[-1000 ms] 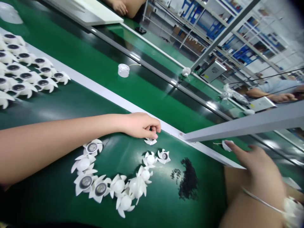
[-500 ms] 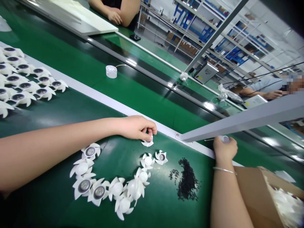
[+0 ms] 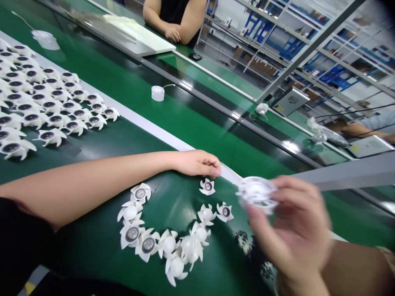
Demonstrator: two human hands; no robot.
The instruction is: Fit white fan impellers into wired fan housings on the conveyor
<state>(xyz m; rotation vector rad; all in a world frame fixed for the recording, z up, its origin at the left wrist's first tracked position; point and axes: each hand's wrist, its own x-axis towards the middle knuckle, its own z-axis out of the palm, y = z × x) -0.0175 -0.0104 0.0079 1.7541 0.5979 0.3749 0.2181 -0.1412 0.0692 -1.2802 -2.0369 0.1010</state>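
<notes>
My left hand [image 3: 197,163] rests on the green mat with its fingers curled together, just above a small white fan impeller [image 3: 207,186] that lies free on the mat. My right hand [image 3: 290,226], blurred by motion, is raised close to the camera and grips a round white plastic housing [image 3: 256,193] between its fingers. A loose cluster of white fan impellers [image 3: 163,238] lies below my left forearm. A heap of tiny black parts [image 3: 247,242] shows partly behind my right hand.
Rows of white impellers [image 3: 46,107] fill the mat at far left. A white round part with a wire [image 3: 158,93] rides the green conveyor. A grey metal bar [image 3: 354,172] crosses at right. Another person's arms [image 3: 173,24] rest across the belt.
My right hand has come off the conveyor edge toward the camera with the white housing. My left hand has released the impeller, which now lies on the mat. The view shifted right.
</notes>
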